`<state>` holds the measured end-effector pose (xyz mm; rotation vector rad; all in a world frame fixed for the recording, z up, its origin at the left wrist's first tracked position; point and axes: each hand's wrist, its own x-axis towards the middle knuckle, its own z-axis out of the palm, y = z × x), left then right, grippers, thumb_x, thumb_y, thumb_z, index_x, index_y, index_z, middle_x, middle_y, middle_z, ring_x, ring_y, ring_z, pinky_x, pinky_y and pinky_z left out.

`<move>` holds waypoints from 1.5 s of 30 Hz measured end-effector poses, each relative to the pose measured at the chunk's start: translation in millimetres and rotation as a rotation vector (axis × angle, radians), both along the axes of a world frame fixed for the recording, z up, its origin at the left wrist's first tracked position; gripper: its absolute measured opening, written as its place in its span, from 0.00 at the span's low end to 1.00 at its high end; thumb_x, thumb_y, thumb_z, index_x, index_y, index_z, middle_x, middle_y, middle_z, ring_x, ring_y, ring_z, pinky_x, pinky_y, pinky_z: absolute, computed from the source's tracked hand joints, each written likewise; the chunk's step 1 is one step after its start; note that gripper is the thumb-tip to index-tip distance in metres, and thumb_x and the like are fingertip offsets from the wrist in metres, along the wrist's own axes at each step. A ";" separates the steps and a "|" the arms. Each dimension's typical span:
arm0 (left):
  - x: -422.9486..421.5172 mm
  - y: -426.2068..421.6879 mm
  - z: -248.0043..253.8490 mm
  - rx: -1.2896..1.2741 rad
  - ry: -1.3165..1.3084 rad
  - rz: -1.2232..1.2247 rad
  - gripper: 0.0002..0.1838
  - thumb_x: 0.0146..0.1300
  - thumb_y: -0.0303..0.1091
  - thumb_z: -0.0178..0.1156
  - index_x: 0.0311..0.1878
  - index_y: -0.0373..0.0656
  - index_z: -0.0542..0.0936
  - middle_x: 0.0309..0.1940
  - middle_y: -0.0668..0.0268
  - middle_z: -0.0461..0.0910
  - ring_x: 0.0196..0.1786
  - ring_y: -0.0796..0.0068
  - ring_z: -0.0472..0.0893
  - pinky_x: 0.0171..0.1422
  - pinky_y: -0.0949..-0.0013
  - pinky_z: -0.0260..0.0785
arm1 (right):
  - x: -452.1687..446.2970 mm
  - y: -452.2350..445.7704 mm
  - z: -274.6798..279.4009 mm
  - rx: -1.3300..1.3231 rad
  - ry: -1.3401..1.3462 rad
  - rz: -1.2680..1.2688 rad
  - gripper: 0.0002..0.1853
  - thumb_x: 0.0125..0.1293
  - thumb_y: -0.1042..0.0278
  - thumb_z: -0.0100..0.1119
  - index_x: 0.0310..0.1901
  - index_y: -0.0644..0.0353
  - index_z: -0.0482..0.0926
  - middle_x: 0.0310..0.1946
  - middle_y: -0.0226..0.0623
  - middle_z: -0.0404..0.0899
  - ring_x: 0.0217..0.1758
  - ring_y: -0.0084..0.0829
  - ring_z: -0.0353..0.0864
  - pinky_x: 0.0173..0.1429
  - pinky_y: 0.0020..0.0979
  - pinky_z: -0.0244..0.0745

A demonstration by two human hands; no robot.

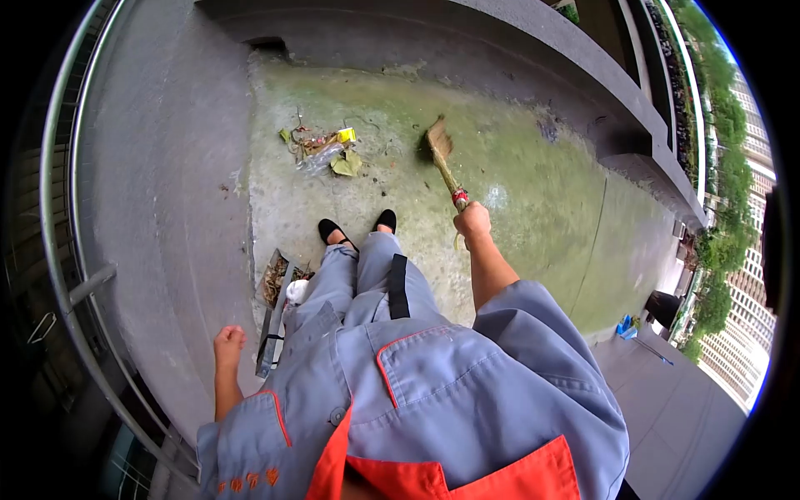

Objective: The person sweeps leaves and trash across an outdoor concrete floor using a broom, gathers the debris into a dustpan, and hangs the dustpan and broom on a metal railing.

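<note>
My right hand (pixel 473 222) is closed around the handle of a straw broom (pixel 445 169), which has red binding near my grip. The broom's brown head (pixel 439 138) reaches out over the greenish concrete floor, right of a litter pile (pixel 321 152) of leaves, clear plastic and a yellow-and-white scrap. My left hand (pixel 229 342) hangs low at my left side in a loose fist, with nothing visible in it. Close to it and beside my left leg is a grey dustpan (pixel 273 321) holding dry leaves (pixel 273 282) and something white (pixel 297 290); my leg partly hides it.
A metal railing (pixel 58 208) runs along the left beyond a grey concrete strip (pixel 158 167). A low concrete wall (pixel 467 50) curves across the far side. At right are a dark bucket-like object (pixel 663 308) and a blue item (pixel 627 327) with a thin stick.
</note>
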<state>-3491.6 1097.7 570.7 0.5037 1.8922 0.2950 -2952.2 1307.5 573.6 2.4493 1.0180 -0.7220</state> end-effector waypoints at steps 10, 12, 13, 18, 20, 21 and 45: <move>1.2 -16.1 4.9 -0.072 -0.006 0.055 0.10 0.56 0.37 0.53 0.33 0.40 0.74 0.24 0.69 0.74 0.24 0.83 0.72 0.26 0.80 0.64 | 3.8 -99.8 64.0 0.101 0.107 0.132 0.11 0.42 0.72 0.51 0.31 0.54 0.76 0.27 0.44 0.76 0.35 0.44 0.75 0.39 0.40 0.70; 10.1 -23.4 -0.9 -0.098 -0.017 0.062 0.10 0.56 0.37 0.53 0.33 0.40 0.74 0.24 0.69 0.74 0.24 0.83 0.72 0.25 0.80 0.64 | 12.2 -133.9 69.4 0.110 0.128 0.014 0.11 0.41 0.70 0.53 0.30 0.59 0.76 0.27 0.48 0.76 0.35 0.43 0.76 0.40 0.38 0.70; 16.3 -29.1 -2.4 -0.111 -0.031 0.078 0.10 0.56 0.37 0.53 0.32 0.40 0.74 0.23 0.69 0.74 0.24 0.83 0.72 0.25 0.80 0.63 | 17.0 -141.1 64.9 0.101 0.141 0.012 0.11 0.41 0.70 0.53 0.30 0.59 0.76 0.27 0.48 0.76 0.35 0.43 0.76 0.40 0.38 0.70; 34.8 -35.9 7.3 -0.174 -0.047 0.032 0.09 0.55 0.37 0.53 0.30 0.40 0.74 0.22 0.69 0.74 0.24 0.83 0.72 0.24 0.81 0.62 | -5.2 -145.3 22.0 -0.060 0.243 -0.236 0.12 0.39 0.69 0.54 0.28 0.65 0.77 0.28 0.52 0.76 0.34 0.40 0.78 0.39 0.35 0.71; 38.6 -31.2 8.1 -0.132 -0.077 0.011 0.09 0.55 0.36 0.53 0.30 0.39 0.74 0.23 0.68 0.74 0.24 0.83 0.72 0.25 0.81 0.62 | -26.7 -140.5 10.3 -0.052 0.314 -0.242 0.14 0.39 0.69 0.55 0.31 0.66 0.77 0.28 0.52 0.76 0.33 0.41 0.78 0.40 0.35 0.71; 43.4 -23.3 14.3 -0.111 -0.015 -0.004 0.09 0.55 0.35 0.53 0.31 0.39 0.74 0.23 0.68 0.74 0.24 0.82 0.73 0.26 0.80 0.63 | -32.6 -139.8 13.1 -0.027 0.342 -0.227 0.15 0.39 0.68 0.56 0.32 0.66 0.77 0.27 0.50 0.76 0.32 0.40 0.78 0.38 0.34 0.71; 95.2 17.3 59.1 -0.078 0.118 0.279 0.08 0.56 0.37 0.53 0.34 0.44 0.74 0.24 0.72 0.74 0.24 0.84 0.72 0.26 0.81 0.63 | 119.6 -68.9 -11.1 0.139 0.161 -0.127 0.11 0.41 0.71 0.53 0.29 0.66 0.76 0.27 0.50 0.76 0.36 0.45 0.76 0.42 0.36 0.70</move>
